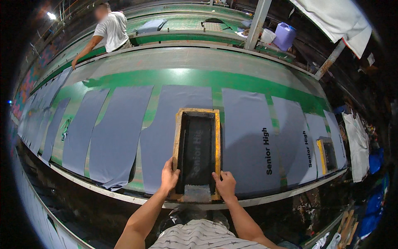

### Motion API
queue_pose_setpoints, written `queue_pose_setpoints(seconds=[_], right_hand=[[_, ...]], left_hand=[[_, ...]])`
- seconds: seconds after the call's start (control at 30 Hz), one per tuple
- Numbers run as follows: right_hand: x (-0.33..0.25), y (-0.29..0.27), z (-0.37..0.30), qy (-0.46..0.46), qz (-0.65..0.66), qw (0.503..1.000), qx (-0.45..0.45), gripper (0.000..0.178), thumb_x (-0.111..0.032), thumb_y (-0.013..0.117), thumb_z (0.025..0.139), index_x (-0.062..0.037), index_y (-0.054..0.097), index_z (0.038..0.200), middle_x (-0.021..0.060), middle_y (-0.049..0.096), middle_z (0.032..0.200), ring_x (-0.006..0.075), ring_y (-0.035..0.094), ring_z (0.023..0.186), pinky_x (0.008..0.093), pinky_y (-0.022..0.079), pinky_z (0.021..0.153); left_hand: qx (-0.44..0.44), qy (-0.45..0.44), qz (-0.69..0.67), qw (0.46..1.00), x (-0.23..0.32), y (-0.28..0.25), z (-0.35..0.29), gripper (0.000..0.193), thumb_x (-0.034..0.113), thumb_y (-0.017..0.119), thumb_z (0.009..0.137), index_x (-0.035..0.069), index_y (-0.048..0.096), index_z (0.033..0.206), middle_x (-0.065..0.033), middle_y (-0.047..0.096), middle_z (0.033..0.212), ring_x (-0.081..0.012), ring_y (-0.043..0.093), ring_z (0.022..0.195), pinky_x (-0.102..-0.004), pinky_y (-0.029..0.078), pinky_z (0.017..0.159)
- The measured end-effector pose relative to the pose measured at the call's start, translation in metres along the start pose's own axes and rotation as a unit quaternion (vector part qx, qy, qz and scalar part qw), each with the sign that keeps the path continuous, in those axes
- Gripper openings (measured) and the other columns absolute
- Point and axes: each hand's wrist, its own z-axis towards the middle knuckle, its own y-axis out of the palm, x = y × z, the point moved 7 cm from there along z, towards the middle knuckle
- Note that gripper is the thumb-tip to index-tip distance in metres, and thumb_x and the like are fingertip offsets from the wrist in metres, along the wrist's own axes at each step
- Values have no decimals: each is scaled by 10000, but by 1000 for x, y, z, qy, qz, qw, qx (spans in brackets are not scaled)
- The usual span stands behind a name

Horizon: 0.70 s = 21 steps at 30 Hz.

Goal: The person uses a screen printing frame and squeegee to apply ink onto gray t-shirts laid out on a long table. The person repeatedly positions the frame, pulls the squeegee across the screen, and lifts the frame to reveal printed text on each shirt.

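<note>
A screen-printing frame [180, 124] with yellowed edges and dark mesh lies over a grey-blue fabric panel [166, 137] in front of me. My left hand [169, 176] is closed on the frame's left side near its lower corner, thumb over the edge. On the opposite side, my right hand [226, 186] grips the frame's right edge. Inside the frame's near end sits a flat grey piece [197, 193], perhaps a squeegee; neither hand is on it. To the right, a fabric panel [244, 137] bears a line of black lettering.
More cut panels [120, 128] lie leftward along the green table [182, 76]. At the right, a second framed screen [328, 155] rests on a printed panel. Across the table a person in white [112, 31] reaches toward the far-left panels. A purple jug [284, 36] stands beyond a post.
</note>
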Motion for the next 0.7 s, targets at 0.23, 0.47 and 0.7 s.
queue_pose_setpoints(seconds=[0.23, 0.47, 0.7], right_hand=[[-91, -24, -43, -287, 47, 943, -160, 481, -299, 829, 802, 3, 690, 1149, 152, 659, 1172, 344, 641, 1060, 440, 523, 889], [-108, 0, -50, -284, -89, 935, -194, 369, -106, 770, 768, -47, 703, 1126, 129, 694, 1153, 328, 646, 1094, 435, 512, 949], [-114, -10, -32, -218, -9, 962, -163, 257, -17, 730, 796, -26, 697, 1051, 123, 718, 1033, 336, 668, 993, 429, 547, 873]], left_hand=[[-35, -13, 48, 998, 5, -4, 8, 744, 82, 718, 788, -37, 448, 1472, -249, 580, 1342, -422, 556, 1280, -454, 447, 1113], [-2, 10, 52, 999, 13, -3, 25, 763, 30, 717, 790, -12, 440, 1499, -241, 574, 1386, -401, 538, 1314, -443, 429, 1136], [-19, 5, 3, 1000, 5, 6, 25, 746, 46, 691, 804, -42, 430, 1497, -249, 538, 1431, -420, 500, 1344, -466, 397, 1166]])
